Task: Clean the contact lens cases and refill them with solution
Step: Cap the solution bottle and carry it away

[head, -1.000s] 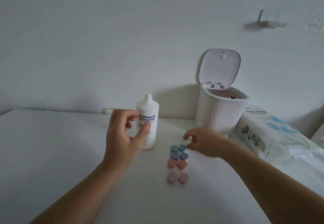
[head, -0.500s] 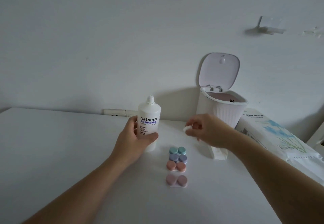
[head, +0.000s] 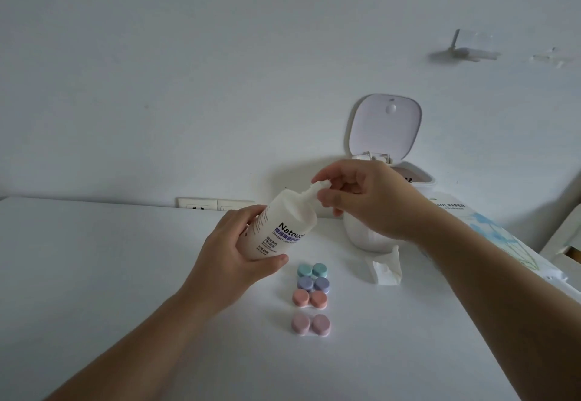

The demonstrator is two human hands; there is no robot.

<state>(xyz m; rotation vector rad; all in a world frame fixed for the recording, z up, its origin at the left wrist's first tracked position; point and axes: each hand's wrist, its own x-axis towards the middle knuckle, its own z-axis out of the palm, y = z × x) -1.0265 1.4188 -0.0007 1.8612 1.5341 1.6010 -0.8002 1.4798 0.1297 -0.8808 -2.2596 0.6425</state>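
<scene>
My left hand [head: 234, 248] grips the white solution bottle [head: 279, 227], lifted off the table and tilted to the right. My right hand [head: 361, 199] pinches a small white cap [head: 319, 187] at the bottle's nozzle. Below them, several closed contact lens cases lie in a column on the white table [head: 94, 275]: a teal case [head: 312, 270], a purple case [head: 312, 284], an orange case [head: 309, 298] and a pink case [head: 310, 324] nearest me.
A small white bin [head: 361, 237] with its lid [head: 385, 127] raised stands behind my right hand. A crumpled tissue [head: 386, 270] lies beside the cases. A tissue paper pack [head: 490, 231] sits at the right. A wall socket [head: 213, 204] is at the table's back edge.
My left hand took hold of the bottle, lifted it and tilted it right. My right hand picked up the small white cap beside the cases and brought it to the nozzle.
</scene>
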